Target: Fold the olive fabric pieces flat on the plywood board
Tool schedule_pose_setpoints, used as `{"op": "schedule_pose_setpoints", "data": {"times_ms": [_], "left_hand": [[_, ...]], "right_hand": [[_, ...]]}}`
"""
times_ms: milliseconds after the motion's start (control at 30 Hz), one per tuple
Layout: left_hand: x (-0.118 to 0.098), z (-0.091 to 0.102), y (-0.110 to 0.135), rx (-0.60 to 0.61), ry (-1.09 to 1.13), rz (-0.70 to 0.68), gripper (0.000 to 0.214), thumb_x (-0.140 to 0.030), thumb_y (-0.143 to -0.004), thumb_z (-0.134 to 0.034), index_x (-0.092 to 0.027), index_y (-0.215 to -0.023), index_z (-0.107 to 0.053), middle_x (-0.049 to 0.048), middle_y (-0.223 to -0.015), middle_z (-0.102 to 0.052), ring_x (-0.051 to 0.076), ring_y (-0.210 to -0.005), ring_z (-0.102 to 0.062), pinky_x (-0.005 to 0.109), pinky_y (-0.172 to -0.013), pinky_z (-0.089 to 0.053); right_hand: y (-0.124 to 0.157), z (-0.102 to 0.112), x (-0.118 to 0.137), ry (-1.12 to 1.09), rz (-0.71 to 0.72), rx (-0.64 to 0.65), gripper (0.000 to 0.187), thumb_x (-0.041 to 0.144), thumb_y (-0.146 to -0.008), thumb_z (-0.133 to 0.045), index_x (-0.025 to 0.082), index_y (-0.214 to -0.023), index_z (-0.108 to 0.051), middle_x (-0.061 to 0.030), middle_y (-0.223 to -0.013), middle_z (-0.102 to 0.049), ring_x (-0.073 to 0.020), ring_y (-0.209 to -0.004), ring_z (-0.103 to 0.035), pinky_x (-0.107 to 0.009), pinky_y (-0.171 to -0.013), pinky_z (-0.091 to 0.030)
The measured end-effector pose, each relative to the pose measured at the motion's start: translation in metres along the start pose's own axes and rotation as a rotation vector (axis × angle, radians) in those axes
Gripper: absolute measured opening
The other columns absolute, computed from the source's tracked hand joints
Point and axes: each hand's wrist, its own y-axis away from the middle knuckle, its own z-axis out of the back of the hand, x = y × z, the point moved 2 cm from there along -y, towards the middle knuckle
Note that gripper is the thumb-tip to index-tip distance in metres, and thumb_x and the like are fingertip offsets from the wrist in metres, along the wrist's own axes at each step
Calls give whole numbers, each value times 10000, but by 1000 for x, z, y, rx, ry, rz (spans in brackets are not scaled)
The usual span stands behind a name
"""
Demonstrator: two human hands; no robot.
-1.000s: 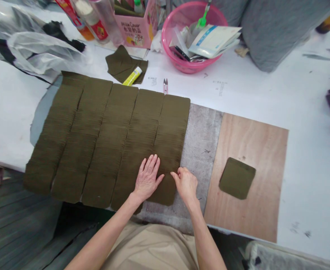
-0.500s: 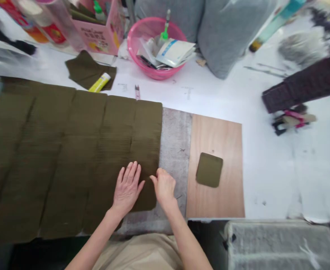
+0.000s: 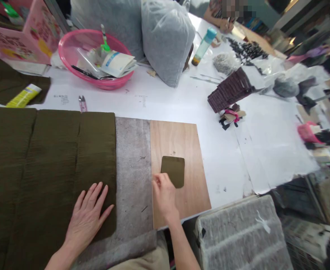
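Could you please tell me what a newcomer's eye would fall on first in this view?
Probably the bright pink basin towards the back of the white table, left of centre. Next, perhaps, the dark green pieces in columns at the left, with the left hand spread on them. Then the single green square on the wooden board, with the right hand at its lower left corner.

From my remote post I see the green pieces (image 3: 97,150) as matt, finely ridged cloth, and the lone patch (image 3: 177,168) as smoother matt cloth. The board (image 3: 178,138) looks like smooth wood with visible grain, the mat (image 3: 131,150) like rough felt. I read the basin (image 3: 110,84) as glossy plastic, the bags (image 3: 165,41) as thin, cloudy plastic, the table cover (image 3: 167,103) as smooth paper.
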Motion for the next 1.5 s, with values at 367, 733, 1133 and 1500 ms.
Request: {"op": "schedule_pose_setpoints", "data": {"times_ms": [367,733,1133,1500], "left_hand": [[-115,-30,-112,156,304,-36,312,-226,-912,-467,-188,-1212,-548,99,-1184,-592,225,-1122,-544,397,-943,-495],[-152,-61,-167,109,707,343,726,-340,-753,-695,-132,-1372,-378,134,-1168,-638,238,-1061,-608,426,-945,-474],[-205,-44,-134,144,1207,503,354,-359,-754,-630,-128,-1018,-673,86,-979,-725,239,-927,-664,384,-865,-524],[-205,12,-73,231,1109,219,281,-385,-670,-661,-190,-863,-720,46,-896,-748,260,-859,-677,399,-805,-553]], "right_hand": [[-103,74,-91,369,-4,83,364,215,-713,-736,179,-1040,-580,-79,-1031,-610,-226,-991,-553,-334,-823,-419],[-88,84,-111,-368,21,423,197,336,-779,-626,156,-857,-649,7,-777,-675,-137,-739,-629,-236,-660,-462],[-8,94,-79,-717,-121,-2,276,359,-837,-546,158,-991,-655,-88,-964,-710,-196,-878,-659,-345,-821,-511],[87,92,-27,-490,-197,-263,223,200,-834,-465,122,-903,-662,-56,-816,-701,-195,-743,-659,-273,-663,-523]]}}
